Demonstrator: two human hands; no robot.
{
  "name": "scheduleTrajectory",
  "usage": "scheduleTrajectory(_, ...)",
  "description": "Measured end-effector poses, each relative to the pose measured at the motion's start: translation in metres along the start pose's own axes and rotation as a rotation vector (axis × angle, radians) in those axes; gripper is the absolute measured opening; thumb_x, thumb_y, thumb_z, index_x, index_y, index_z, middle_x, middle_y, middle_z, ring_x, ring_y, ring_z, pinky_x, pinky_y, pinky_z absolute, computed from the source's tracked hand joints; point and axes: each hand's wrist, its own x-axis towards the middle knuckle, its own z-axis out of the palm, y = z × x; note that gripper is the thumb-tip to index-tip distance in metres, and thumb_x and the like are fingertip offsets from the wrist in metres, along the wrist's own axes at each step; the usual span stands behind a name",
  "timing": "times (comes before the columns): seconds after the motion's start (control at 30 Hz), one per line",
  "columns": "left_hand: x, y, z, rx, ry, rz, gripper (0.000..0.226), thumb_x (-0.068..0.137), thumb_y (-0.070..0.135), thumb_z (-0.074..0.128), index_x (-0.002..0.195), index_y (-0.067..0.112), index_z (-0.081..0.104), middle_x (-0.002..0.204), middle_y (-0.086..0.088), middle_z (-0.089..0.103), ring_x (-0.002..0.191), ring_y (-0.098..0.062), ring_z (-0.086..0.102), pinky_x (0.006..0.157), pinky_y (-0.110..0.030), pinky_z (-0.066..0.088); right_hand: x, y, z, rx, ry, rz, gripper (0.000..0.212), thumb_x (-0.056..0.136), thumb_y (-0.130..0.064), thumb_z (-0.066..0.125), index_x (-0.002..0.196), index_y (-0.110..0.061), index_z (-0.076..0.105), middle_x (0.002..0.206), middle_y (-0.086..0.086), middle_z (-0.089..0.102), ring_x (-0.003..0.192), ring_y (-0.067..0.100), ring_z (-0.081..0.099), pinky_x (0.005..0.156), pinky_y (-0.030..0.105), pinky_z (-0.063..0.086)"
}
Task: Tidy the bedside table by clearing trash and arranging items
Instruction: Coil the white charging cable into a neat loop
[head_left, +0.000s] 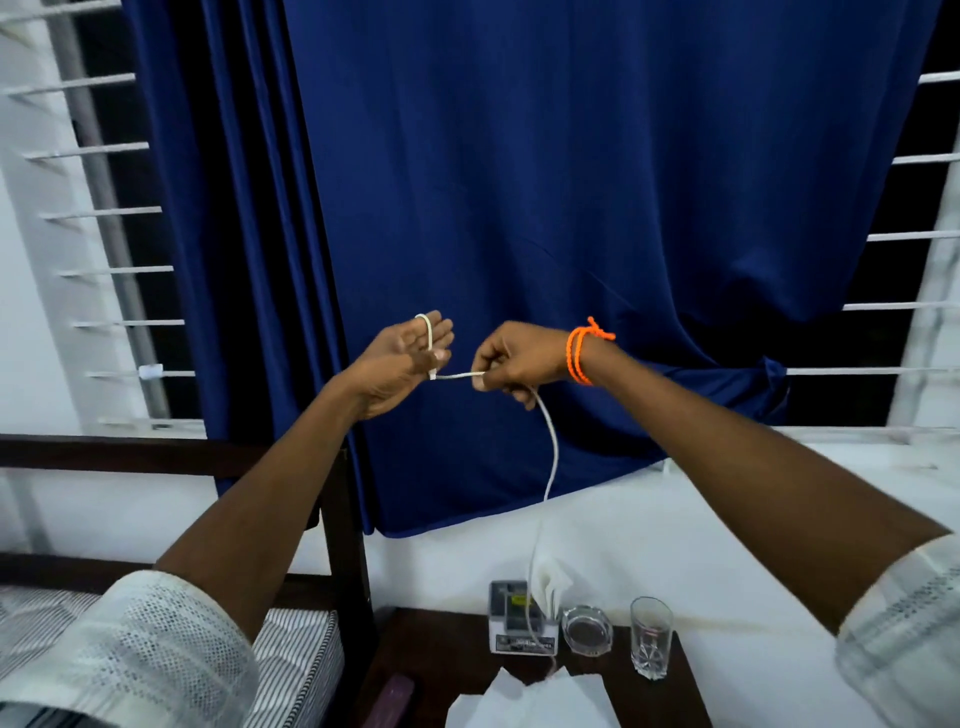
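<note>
Your left hand (410, 358) is raised in front of the blue curtain (571, 208), palm up, fingers straight and held together. A loop of the white charging cable (549, 447) runs over the fingers (434, 332) and down across the palm, and your thumb presses the cable against the base of the palm where its end shows. From there a short taut stretch crosses the gap to your right hand (511, 364), whose fingers are curled, thumb and forefinger pinching the cable — the rest of the cord drops out from under that fist. It hangs in a slack curve down to the dark wooden bedside table (447, 665), passing in front of a small white box (519, 623). Beside the box stand a glass ashtray (587, 629) and a drinking glass (651, 636), upright and a little apart. White tissue paper (530, 699) lies at the near edge — crumpled, partly cut off by the frame. An orange braided wristband (582, 351) circles your right wrist.
</note>
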Motion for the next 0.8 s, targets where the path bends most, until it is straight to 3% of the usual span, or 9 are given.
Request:
scheduleTrajectory(0.13, -0.003, -0.004, -0.008, -0.031, -0.105, -0.071, 0.080, 0.092, -0.002, 0.067, 0.160, 0.009, 0.027, 0.159, -0.004, 0.045, 0.146, -0.018, 0.045, 0.111, -0.030, 0.048, -0.003, -0.017, -0.027, -0.250, 0.022, -0.092, 0.013, 0.093, -0.008, 0.066, 0.105, -0.004, 0.068, 0.077, 0.016, 0.065, 0.058, 0.020, 0.063, 0.056, 0.031, 0.060)
scheduleTrajectory(0.37, -0.005, -0.003, 0.003, -0.056, -0.283, -0.163, 0.062, 0.094, -0.005, 0.063, 0.151, 0.004, 0.041, 0.148, -0.010, 0.058, 0.141, -0.022, 0.052, 0.111, -0.034, 0.048, -0.003, -0.029, -0.054, -0.304, 0.160, -0.243, 0.011, 0.093, -0.008, 0.066, 0.100, -0.016, 0.071, 0.097, 0.011, 0.073, 0.074, 0.022, 0.065, 0.065, 0.027, 0.057)
scheduleTrajectory(0.47, -0.005, 0.002, 0.014, -0.085, -0.343, -0.202, 0.064, 0.094, -0.006, 0.063, 0.152, 0.001, 0.037, 0.150, -0.014, 0.056, 0.142, -0.026, 0.051, 0.115, -0.040, 0.044, -0.001, -0.031, -0.055, -0.266, 0.228, -0.288, 0.013, 0.093, -0.007, 0.067, 0.100, -0.017, 0.071, 0.097, -0.005, 0.074, 0.082, 0.005, 0.068, 0.067, 0.017, 0.055)
scheduleTrajectory(0.57, -0.007, 0.008, 0.025, -0.106, -0.456, -0.227, 0.061, 0.096, -0.009, 0.058, 0.152, -0.003, 0.034, 0.152, -0.018, 0.051, 0.143, -0.031, 0.049, 0.117, -0.041, 0.042, 0.004, -0.029, -0.052, -0.243, 0.258, -0.332, 0.012, 0.092, -0.006, 0.068, 0.102, -0.013, 0.071, 0.094, -0.011, 0.071, 0.079, -0.010, 0.064, 0.068, 0.009, 0.050)
scheduleTrajectory(0.63, -0.010, 0.013, 0.030, -0.179, -0.545, -0.208, 0.055, 0.098, -0.012, 0.052, 0.151, -0.005, 0.036, 0.155, -0.023, 0.047, 0.146, -0.034, 0.044, 0.116, -0.040, 0.042, 0.006, -0.023, -0.050, -0.165, 0.262, -0.331, 0.011, 0.093, -0.004, 0.067, 0.103, -0.006, 0.070, 0.093, -0.005, 0.070, 0.073, -0.008, 0.063, 0.064, 0.011, 0.052)
scheduleTrajectory(0.73, -0.015, 0.023, 0.033, -0.339, -0.623, -0.155, 0.056, 0.098, -0.015, 0.046, 0.152, -0.006, 0.035, 0.159, -0.027, 0.038, 0.149, -0.034, 0.038, 0.118, -0.038, 0.041, 0.004, -0.010, -0.042, 0.052, 0.302, -0.328, 0.014, 0.095, -0.002, 0.066, 0.107, 0.004, 0.068, 0.093, 0.008, 0.068, 0.076, 0.008, 0.063, 0.069, 0.025, 0.057)
scheduleTrajectory(0.8, -0.017, 0.028, 0.036, -0.406, -0.629, -0.116, 0.059, 0.096, -0.015, 0.046, 0.153, -0.007, 0.034, 0.160, -0.026, 0.036, 0.150, -0.033, 0.037, 0.120, -0.038, 0.039, 0.003, -0.002, -0.032, 0.215, 0.320, -0.347, 0.016, 0.094, 0.004, 0.063, 0.108, 0.009, 0.066, 0.095, 0.008, 0.069, 0.083, 0.011, 0.065, 0.074, 0.022, 0.055)
